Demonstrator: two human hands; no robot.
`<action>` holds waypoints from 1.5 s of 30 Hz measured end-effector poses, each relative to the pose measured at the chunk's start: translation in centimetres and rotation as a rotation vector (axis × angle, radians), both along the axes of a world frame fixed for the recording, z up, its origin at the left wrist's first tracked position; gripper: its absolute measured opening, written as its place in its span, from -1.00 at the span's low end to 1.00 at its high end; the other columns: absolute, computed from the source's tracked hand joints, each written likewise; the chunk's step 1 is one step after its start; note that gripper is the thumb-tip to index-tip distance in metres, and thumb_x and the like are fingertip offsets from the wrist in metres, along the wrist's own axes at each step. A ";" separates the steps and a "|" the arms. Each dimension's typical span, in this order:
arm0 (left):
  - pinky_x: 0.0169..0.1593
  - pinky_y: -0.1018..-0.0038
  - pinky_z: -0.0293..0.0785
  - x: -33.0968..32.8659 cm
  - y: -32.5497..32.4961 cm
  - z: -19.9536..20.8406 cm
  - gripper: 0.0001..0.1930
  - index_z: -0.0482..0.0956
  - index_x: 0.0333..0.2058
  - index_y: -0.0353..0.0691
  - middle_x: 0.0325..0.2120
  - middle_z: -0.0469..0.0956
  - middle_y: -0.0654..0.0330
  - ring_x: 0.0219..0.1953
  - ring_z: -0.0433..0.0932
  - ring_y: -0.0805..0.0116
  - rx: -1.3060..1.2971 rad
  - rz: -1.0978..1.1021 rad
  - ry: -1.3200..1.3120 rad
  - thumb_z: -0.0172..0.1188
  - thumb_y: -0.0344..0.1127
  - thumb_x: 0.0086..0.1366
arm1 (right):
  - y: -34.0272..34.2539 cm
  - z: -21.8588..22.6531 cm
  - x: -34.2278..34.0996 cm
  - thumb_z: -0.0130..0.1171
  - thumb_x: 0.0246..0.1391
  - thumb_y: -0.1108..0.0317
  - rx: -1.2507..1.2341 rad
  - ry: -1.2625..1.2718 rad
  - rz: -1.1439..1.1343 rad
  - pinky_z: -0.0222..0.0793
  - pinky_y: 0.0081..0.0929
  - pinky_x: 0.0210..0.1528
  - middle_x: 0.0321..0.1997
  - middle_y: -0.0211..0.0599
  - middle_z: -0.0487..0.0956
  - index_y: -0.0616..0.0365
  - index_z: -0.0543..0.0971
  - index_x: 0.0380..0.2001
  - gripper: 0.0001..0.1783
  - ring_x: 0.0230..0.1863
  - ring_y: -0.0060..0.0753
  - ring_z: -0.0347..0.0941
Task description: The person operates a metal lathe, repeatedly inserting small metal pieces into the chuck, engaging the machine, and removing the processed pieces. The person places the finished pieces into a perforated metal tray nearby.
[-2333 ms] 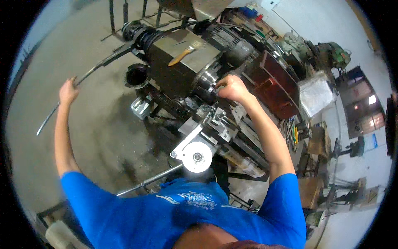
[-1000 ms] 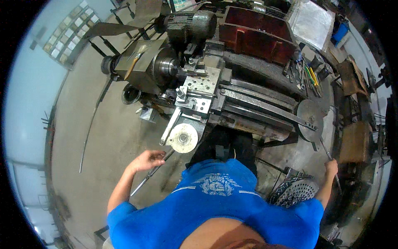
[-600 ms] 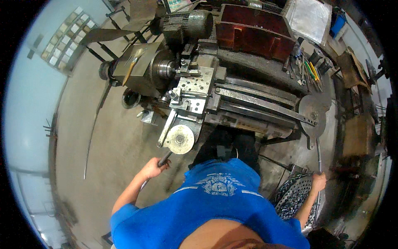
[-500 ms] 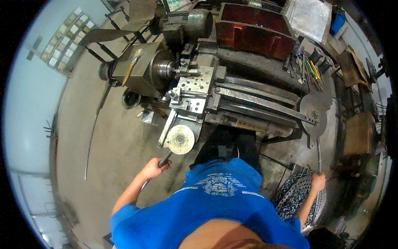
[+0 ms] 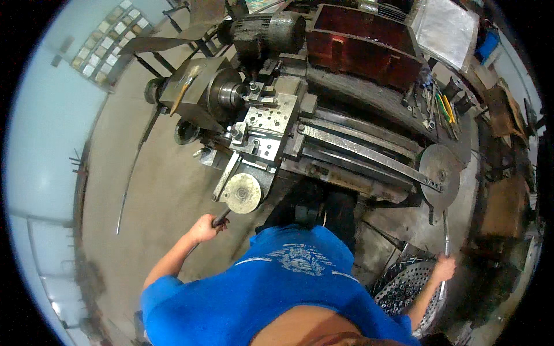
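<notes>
My left hand (image 5: pixel 206 228) is wrapped round a dark lever handle (image 5: pixel 221 217) just below a pale round disc (image 5: pixel 242 193) at the near left corner of a lathe. Far to the right, my right hand (image 5: pixel 443 269) grips a long metal lever (image 5: pixel 446 236) that hangs from a larger dark disc (image 5: pixel 441 164). A flat steel link bar (image 5: pixel 363 154) joins this disc to the carriage. On the carriage sits a drilled plate (image 5: pixel 270 115) with tool holders. Beside it is the round chuck (image 5: pixel 231 95); any workpiece in it is too small to make out.
A brush (image 5: pixel 183 92) lies on the headstock. Behind the lathe stand a motor (image 5: pixel 270 32) and a dark red box (image 5: pixel 362 49). Wrenches and yellow-handled tools (image 5: pixel 445 108) lie at the right. A perforated basket (image 5: pixel 398 291) of small metal parts stands near my right arm.
The view has turned slightly, so the lathe's right end sits lower in the picture. Both hands keep their grips, with my right hand a little lower in view.
</notes>
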State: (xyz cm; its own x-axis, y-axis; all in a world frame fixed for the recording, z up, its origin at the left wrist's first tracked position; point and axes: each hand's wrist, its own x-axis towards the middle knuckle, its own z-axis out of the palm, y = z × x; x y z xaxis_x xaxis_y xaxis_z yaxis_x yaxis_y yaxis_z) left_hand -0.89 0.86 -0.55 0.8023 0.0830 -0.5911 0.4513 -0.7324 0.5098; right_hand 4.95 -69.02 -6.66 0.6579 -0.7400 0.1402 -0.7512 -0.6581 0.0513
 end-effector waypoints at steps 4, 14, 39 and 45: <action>-0.33 0.44 0.38 0.6 0.1 0.5 -0.78 0.53 -0.35 -0.22 -0.51 0.54 0.15 -0.45 0.51 0.35 0.000 -0.015 0.016 0.01 -0.45 -0.03 | -10.7 -2.2 4.1 0.03 -0.24 -0.05 -0.105 0.041 0.274 0.27 -0.16 -0.25 -0.34 -0.12 0.48 0.12 0.46 -0.33 -0.51 -0.24 -0.04 0.38; -0.14 0.48 0.36 2.1 1.7 2.4 -0.56 0.40 -0.15 -0.37 -0.34 0.53 0.14 -0.26 0.48 0.40 -0.519 -0.012 0.236 0.15 -0.18 0.07 | -12.0 0.4 13.3 -0.03 -0.19 -0.01 -0.176 0.257 0.052 0.14 0.08 -0.11 -0.15 -0.36 0.43 -0.04 0.40 -0.22 -0.55 -0.05 -0.15 0.27; -0.30 0.18 0.40 19.6 17.4 -19.7 -0.68 0.48 -0.58 -0.30 -0.50 0.49 -0.08 -0.40 0.49 -0.01 0.699 0.789 -0.496 0.04 -0.10 0.03 | 8.3 4.9 5.8 0.04 -0.41 0.37 0.283 -0.065 0.304 0.29 -0.41 -0.18 -0.41 -0.02 0.52 0.25 0.52 -0.34 -0.60 -0.25 -0.13 0.44; -0.30 0.19 0.39 16.7 21.9 -13.8 -0.67 0.31 -0.26 -0.23 -0.46 0.50 -0.02 -0.38 0.49 0.03 0.743 0.004 -0.336 -0.04 -0.11 0.11 | 15.1 12.6 12.9 0.03 -0.35 0.43 0.234 -0.201 0.591 0.32 -0.45 -0.26 -0.46 -0.07 0.53 0.22 0.54 -0.39 -0.69 -0.37 -0.17 0.47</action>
State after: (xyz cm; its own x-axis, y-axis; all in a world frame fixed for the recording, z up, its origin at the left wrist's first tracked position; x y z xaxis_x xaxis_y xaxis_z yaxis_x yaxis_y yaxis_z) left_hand 15.82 22.77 -14.35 0.9258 0.3620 -0.1087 0.3642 -0.9313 0.0003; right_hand 17.86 -53.89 5.98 0.9401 -0.2884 0.1818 -0.2403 -0.9388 -0.2466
